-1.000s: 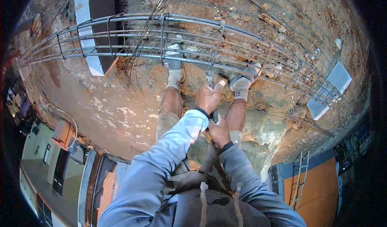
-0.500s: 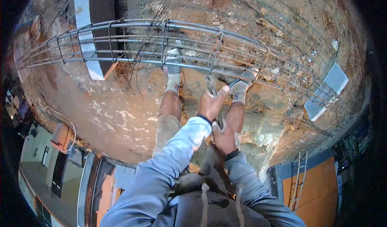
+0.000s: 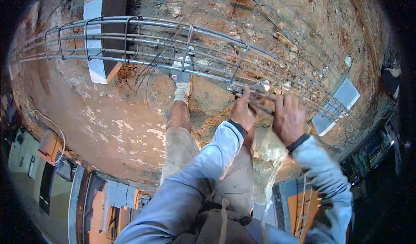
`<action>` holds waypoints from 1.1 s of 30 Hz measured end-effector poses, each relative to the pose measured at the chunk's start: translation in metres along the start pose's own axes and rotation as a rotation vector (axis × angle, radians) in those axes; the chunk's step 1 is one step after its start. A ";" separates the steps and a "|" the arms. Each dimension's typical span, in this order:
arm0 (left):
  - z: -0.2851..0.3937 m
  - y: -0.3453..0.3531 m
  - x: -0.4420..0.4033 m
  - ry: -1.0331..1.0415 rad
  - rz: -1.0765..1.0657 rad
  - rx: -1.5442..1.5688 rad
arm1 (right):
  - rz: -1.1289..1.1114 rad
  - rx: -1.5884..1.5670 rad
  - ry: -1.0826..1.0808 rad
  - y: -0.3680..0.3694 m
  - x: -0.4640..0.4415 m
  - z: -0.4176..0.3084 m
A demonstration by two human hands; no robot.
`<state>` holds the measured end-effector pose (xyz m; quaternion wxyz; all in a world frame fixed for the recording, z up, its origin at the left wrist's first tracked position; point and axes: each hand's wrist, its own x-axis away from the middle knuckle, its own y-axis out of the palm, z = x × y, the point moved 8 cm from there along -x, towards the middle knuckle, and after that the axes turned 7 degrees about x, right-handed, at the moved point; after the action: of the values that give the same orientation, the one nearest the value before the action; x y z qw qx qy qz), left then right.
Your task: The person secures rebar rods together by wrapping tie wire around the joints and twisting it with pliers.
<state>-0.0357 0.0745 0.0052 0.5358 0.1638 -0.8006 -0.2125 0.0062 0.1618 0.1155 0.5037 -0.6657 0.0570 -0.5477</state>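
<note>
A long cage of steel reinforcing bars (image 3: 203,74) with square stirrups runs across the view in front of me. At its near lower bar is the metal head of what look like long-handled pincers (image 3: 236,87). My left hand (image 3: 245,114) is closed around one handle, just on my side of the cage. To its right, my right hand (image 3: 288,120) has its fingers curled over the other handle, slightly blurred. The handles are spread apart, partly hidden by my fingers. Thin tie wires (image 3: 151,64) hang on the cage left of my hands.
The cage's left part passes over a long pale block (image 3: 96,49), its right end over a pale slab (image 3: 336,107). My left foot (image 3: 182,70) is under the cage's near edge. Rubble covers the earth beyond. A ladder (image 3: 302,205) and an orange container (image 3: 48,146) are behind.
My hands were close together on the tool, its handles nearly in line with my body. Now my right hand has swung out right and forward, and the handles are spread.
</note>
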 end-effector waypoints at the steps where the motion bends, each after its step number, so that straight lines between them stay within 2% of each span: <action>1: 0.004 0.006 0.001 0.007 -0.006 0.009 | 0.050 0.005 -0.068 -0.001 -0.015 0.010; 2: 0.006 0.013 0.002 -0.015 -0.034 -0.062 | 0.074 0.119 -0.118 0.002 -0.036 0.019; 5: 0.011 0.013 0.001 -0.061 -0.030 -0.203 | 0.066 0.110 -0.294 -0.019 -0.111 0.028; 7: 0.015 0.010 0.004 -0.080 -0.037 -0.388 | -0.160 0.102 -0.329 -0.005 -0.157 0.029; 9: 0.017 -0.002 0.008 -0.108 -0.021 -0.441 | -0.186 0.129 -0.367 -0.001 -0.163 0.028; 11: 0.019 0.000 0.022 -0.100 -0.015 -0.475 | -0.375 0.095 -0.216 0.011 -0.137 0.042; 12: 0.016 -0.017 0.025 -0.096 0.065 -0.446 | -0.348 -0.054 -0.234 0.050 -0.113 0.059; 14: 0.004 -0.032 0.027 -0.094 0.056 -0.336 | -0.731 -0.339 -0.047 0.088 -0.030 0.047; 15: -0.001 -0.034 0.025 -0.091 0.059 -0.225 | -0.765 -0.691 -0.116 0.087 0.002 0.017; 16: 0.004 -0.010 0.027 0.007 0.034 -0.103 | -1.050 -1.354 0.416 0.119 0.050 -0.011; 17: 0.006 -0.007 0.024 0.005 0.034 -0.099 | -1.368 -1.801 0.459 0.110 0.077 -0.051; 19: 0.013 -0.020 0.022 -0.027 0.185 -0.041 | -1.203 -2.214 0.564 0.087 0.079 -0.094; 20: -0.002 -0.035 0.017 -0.228 0.128 0.248 | -1.207 -2.218 0.569 0.086 0.079 -0.099; 21: -0.004 -0.032 0.018 -0.233 0.134 0.247 | -1.157 -1.970 0.587 0.093 0.080 -0.093; 22: 0.000 -0.035 0.019 -0.158 0.242 0.116 | -1.099 -1.724 0.595 0.097 0.080 -0.086; 23: 0.007 -0.037 0.019 -0.076 0.344 -0.016 | -1.097 -1.726 0.592 0.094 0.082 -0.089; 24: 0.006 -0.046 0.011 -0.002 0.469 -0.122 | -0.483 -1.109 0.412 0.072 0.061 -0.054; 25: 0.000 -0.040 0.005 -0.006 0.467 -0.122 | 0.084 -0.458 0.218 0.018 0.053 -0.045; 27: 0.005 -0.040 0.006 0.162 0.679 -0.146 | 0.124 -0.428 0.297 0.010 0.052 -0.038; 29: 0.011 -0.037 0.015 0.175 0.710 -0.205 | -0.026 -0.583 0.295 0.048 0.048 -0.036; 30: 0.012 -0.039 0.019 0.182 0.658 -0.260 | -0.116 -0.671 0.198 0.068 0.047 -0.036; 31: 0.017 -0.026 0.027 0.183 0.606 -0.316 | -0.114 -0.670 0.199 0.067 0.041 -0.024; 32: 0.017 -0.008 0.032 0.245 0.451 -0.139 | -0.591 -1.272 0.415 0.100 0.048 -0.027; 33: 0.017 -0.025 0.030 0.243 0.452 -0.139 | -1.100 -1.850 0.626 0.110 0.068 -0.052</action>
<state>-0.0617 0.0408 0.0106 0.6718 -0.0321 -0.7301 -0.1207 0.0449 0.0340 0.0748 -0.5319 -0.5512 0.2644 -0.5860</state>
